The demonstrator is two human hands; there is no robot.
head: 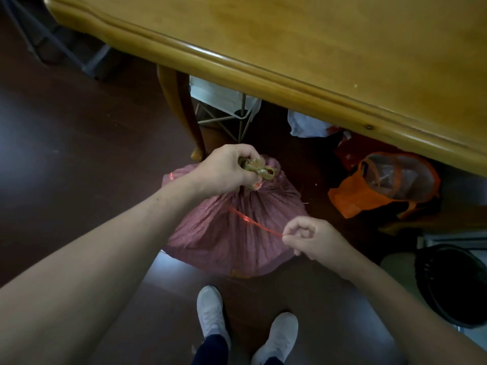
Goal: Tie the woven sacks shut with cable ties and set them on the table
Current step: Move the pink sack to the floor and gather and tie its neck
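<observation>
A pink woven sack [232, 233] stands on the dark floor in front of my feet, its mouth gathered into a bunch at the top. My left hand [226, 169] grips that bunched neck, where a greenish lining shows. A thin red cable tie [253, 223] runs from the neck out to the right. My right hand [305, 237] pinches the tie's free end between thumb and finger, and the tie looks taut. The wooden table [290, 43] fills the upper right, its edge above the sack.
An orange bag [350, 201] with clear plastic inside lies under the table to the right. A black basket [453, 285] stands at the far right. A table leg [181, 111] and a wire-frame stand [226, 114] are behind the sack. My white shoes [210, 314] are below.
</observation>
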